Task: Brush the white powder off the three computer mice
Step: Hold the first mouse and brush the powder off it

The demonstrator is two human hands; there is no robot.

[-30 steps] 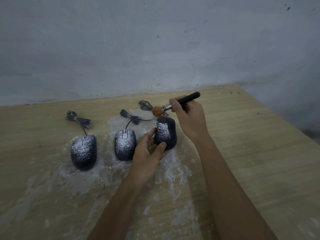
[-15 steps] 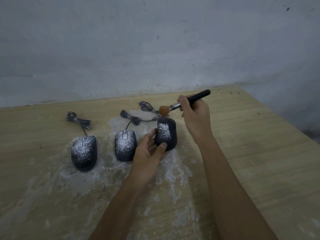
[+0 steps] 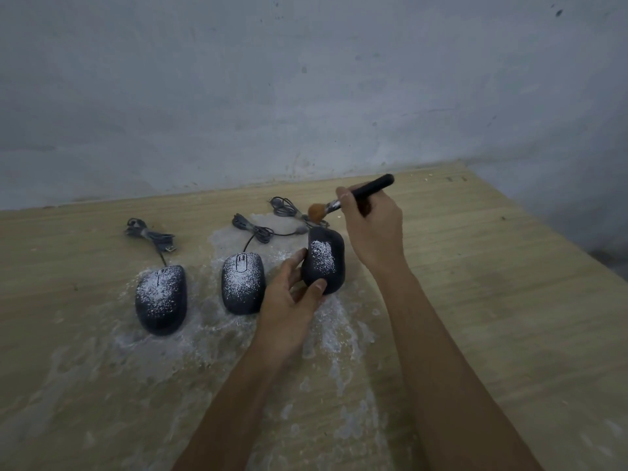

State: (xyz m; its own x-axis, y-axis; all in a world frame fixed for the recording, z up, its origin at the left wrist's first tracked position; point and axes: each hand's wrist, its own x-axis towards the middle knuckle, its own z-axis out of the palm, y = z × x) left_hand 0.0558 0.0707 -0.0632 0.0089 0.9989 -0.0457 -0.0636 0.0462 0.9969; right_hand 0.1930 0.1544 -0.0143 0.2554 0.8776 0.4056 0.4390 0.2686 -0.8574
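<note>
Three dark computer mice dusted with white powder stand in a row on the wooden table (image 3: 475, 300). The left mouse (image 3: 161, 299) and the middle mouse (image 3: 242, 282) lie flat. My left hand (image 3: 290, 305) grips the right mouse (image 3: 324, 260) by its near end, thumb and fingers around it. Powder covers the left half of its top; the right half looks dark. My right hand (image 3: 372, 229) holds a black-handled brush (image 3: 360, 195), whose orange bristles hover just above the far end of that mouse.
Spilled white powder (image 3: 339, 338) is smeared over the table around and in front of the mice. Bundled grey cables (image 3: 151, 234) lie behind each mouse. A grey wall rises behind the table; the table's right edge drops off at the far right.
The brush moved right and away from the mouse's far end, then came back a little to the left. My left hand has kept its grip on the right mouse.
</note>
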